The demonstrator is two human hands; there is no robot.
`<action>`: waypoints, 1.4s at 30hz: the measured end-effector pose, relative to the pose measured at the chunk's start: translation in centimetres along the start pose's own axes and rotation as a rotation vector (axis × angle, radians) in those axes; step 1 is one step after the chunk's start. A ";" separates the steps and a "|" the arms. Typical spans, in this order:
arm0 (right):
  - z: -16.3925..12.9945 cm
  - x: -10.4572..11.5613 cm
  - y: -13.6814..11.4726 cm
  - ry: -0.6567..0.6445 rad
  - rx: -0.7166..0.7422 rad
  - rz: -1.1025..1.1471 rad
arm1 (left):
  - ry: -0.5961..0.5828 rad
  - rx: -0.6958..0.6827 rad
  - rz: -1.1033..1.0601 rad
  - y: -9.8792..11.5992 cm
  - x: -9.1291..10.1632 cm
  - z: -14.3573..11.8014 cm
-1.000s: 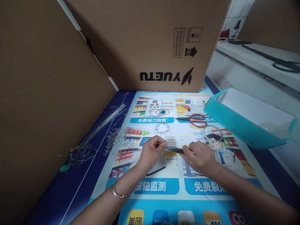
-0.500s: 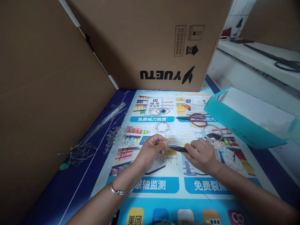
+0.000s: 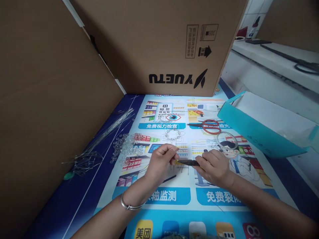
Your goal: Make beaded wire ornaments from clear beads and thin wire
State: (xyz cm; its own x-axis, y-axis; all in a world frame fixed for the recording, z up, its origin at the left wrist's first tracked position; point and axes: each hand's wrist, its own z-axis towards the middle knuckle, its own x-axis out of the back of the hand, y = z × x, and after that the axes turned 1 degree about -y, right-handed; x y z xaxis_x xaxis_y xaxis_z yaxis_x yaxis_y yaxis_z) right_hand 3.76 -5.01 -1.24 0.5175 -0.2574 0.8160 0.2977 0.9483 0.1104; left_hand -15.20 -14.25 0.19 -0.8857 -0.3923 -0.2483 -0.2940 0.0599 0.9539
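Against half a second ago, the slim, dark metal pliers (image 3: 188,162) have dipped at the tip, which now sits just below the left fingertips; this suggests a small adjustment in the wire work. The right hand (image 3: 213,167) is wrapped around the handles, while the left hand (image 3: 162,160) pinches what looks like fine, silvery wire (image 3: 180,149), too thin to follow. The pliers look narrow and pointed, held nearly level above the blue-and-white printed worktop (image 3: 191,212), nearer than the clear-beaded ring (image 3: 178,133).

Both hands (image 3: 163,162) near each other, dark pliers (image 3: 188,162) in the right.
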 end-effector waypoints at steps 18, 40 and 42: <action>0.1 0.2 -0.1 -0.006 0.062 0.043 | -0.113 -0.072 0.385 1.1 1.8 1.5; 0.1 0.1 0.1 -0.061 0.139 -0.040 | -0.250 -0.165 0.665 1.5 1.6 0.9; 0.1 0.2 0.1 -0.059 0.175 -0.061 | -0.246 -0.158 0.697 1.5 1.5 0.9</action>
State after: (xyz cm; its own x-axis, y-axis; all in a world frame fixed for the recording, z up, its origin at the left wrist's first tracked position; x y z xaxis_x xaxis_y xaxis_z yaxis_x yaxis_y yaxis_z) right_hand 3.79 -4.94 -1.04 0.4535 -0.3092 0.8359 0.1803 0.9503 0.2537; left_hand -17.31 -13.90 1.08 -0.9077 -0.0943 0.4088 0.4025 0.0791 0.9120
